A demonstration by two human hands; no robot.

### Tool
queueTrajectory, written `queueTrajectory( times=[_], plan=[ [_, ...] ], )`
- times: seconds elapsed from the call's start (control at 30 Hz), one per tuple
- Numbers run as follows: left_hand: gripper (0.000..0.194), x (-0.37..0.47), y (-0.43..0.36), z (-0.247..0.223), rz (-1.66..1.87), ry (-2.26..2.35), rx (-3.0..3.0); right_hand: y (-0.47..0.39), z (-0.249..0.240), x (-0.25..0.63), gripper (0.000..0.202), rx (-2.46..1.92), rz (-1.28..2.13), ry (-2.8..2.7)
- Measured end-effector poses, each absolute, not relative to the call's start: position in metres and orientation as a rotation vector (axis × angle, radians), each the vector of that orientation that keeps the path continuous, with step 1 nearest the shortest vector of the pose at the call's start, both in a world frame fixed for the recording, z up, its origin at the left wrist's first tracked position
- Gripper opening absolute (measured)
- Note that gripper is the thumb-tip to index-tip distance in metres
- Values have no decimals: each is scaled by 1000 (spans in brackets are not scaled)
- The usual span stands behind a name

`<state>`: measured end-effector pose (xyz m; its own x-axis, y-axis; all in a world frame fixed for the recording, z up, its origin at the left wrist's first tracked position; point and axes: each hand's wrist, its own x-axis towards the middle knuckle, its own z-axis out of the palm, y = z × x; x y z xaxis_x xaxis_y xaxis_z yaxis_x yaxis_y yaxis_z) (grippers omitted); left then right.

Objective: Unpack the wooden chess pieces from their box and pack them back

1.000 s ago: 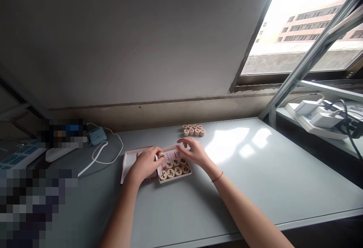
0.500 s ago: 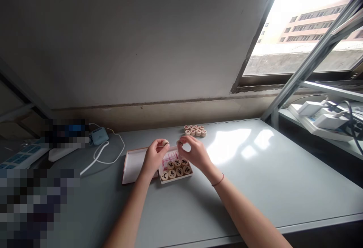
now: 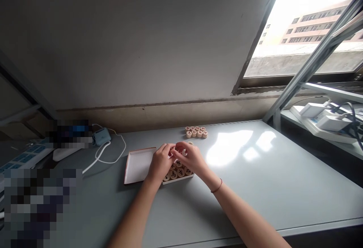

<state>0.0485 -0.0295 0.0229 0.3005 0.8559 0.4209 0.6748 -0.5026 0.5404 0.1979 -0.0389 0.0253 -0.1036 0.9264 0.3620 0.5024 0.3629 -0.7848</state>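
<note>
My left hand [image 3: 162, 163] and my right hand [image 3: 190, 159] meet at the fingertips above a small open box [image 3: 178, 180] of round wooden Chinese chess pieces. Both hands are closed in a pinch around Chinese chess pieces, mostly hidden by the fingers. Inside the box, black-marked pieces such as this one [image 3: 180, 172] lie in rows, partly covered by my hands. Just behind my right hand, one more piece [image 3: 190, 143] peeks out. The box's lid [image 3: 139, 166] lies open side up to the left.
Farther back stand red-marked chess pieces [image 3: 194, 134] in two rows. On the left are a blue charger [image 3: 102, 137], a white cable [image 3: 100, 156] and a power strip [image 3: 31, 153]. White adapters [image 3: 330, 123] sit on the right shelf. Sunlight falls on the grey desk [image 3: 255, 187].
My left hand has moved right and my right hand slightly left, so their fingertips now meet over the box. The lone piece behind my right hand has come into view.
</note>
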Motion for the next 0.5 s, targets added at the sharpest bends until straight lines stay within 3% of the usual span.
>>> queueTrajectory(
  times=[0.13, 0.3, 0.5],
  plan=[
    [24, 48, -29, 22, 985, 1370, 2359, -35, 23, 202, 21, -1245, 706, -1631],
    [27, 41, -24, 20, 881, 1444, 2399, -9, -2, 241, 25, -1515, 314, -1607],
    [23, 39, -23, 22, 822, 1482, 2354, -5, -16, 249, 15, -1769, 192, -1778]
  ],
)
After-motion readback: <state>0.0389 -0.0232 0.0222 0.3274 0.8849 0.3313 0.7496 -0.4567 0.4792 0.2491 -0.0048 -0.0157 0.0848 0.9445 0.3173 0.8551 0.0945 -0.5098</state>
